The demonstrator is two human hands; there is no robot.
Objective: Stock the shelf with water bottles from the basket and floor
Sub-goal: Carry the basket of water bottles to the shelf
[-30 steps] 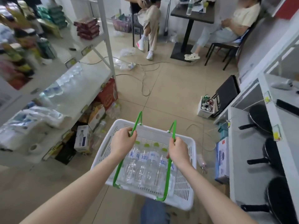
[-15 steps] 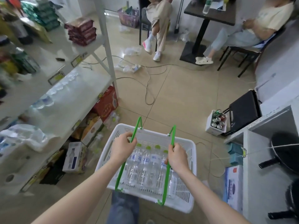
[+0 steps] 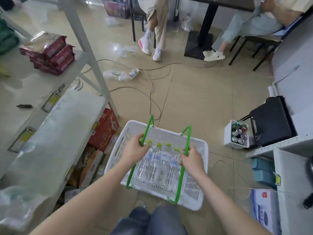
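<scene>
Beige floor tiles (image 3: 194, 99) fill the frame's middle, with white shelving (image 3: 55, 119) along the left edge. Lower centre, a white basket (image 3: 194, 184) holds water bottles (image 3: 158, 165) lying side by side. Each green handle is clenched: left hand (image 3: 134, 152) on the left handle (image 3: 145, 133), right hand (image 3: 191, 161) on the right handle (image 3: 183, 167).
</scene>
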